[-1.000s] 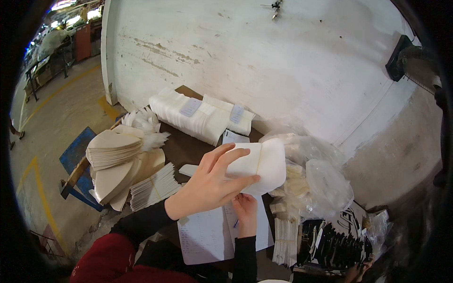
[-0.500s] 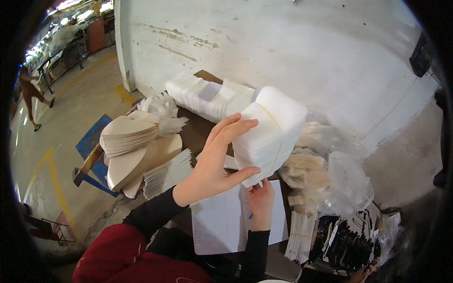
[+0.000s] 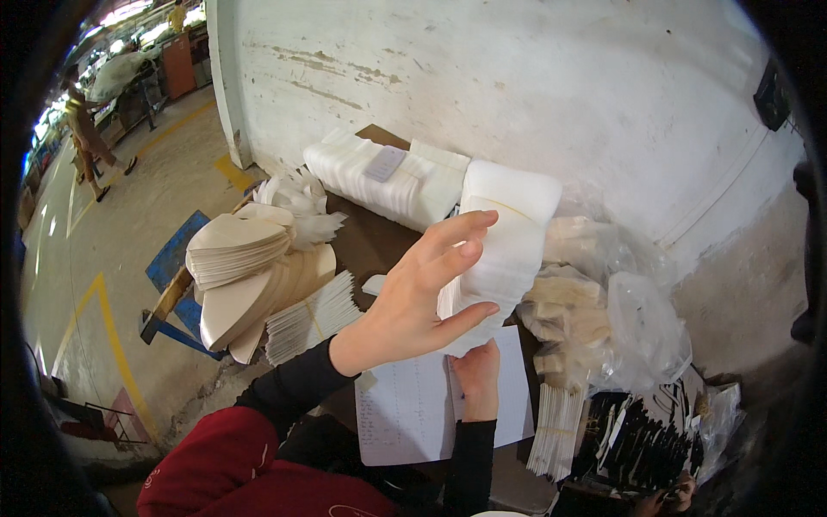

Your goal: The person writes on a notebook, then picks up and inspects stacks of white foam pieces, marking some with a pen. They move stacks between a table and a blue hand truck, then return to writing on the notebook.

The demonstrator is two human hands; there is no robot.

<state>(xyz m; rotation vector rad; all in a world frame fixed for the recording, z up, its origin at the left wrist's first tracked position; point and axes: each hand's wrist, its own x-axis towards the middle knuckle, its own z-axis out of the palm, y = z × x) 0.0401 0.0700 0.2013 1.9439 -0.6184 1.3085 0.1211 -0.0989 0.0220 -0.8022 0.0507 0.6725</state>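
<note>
Left hand (image 3: 415,297) rightward, toward bagged pieces (image 3: 564,299)

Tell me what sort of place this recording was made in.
Probably a factory or workshop: stacked beige cut pieces and a banded white stack suggest batch production, and yellow floor markings suggest an industrial floor.

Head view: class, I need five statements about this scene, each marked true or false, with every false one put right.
1. The left hand has its fingers spread. True.
2. A thin yellow band crosses the white stack at the hands. True.
3. The right hand is above that white stack. False: it is at the stack's lower end.
4. The black pieces lie at the picture's left. False: they lie at its lower right.
5. The notebook has writing on its left page. True.
</note>
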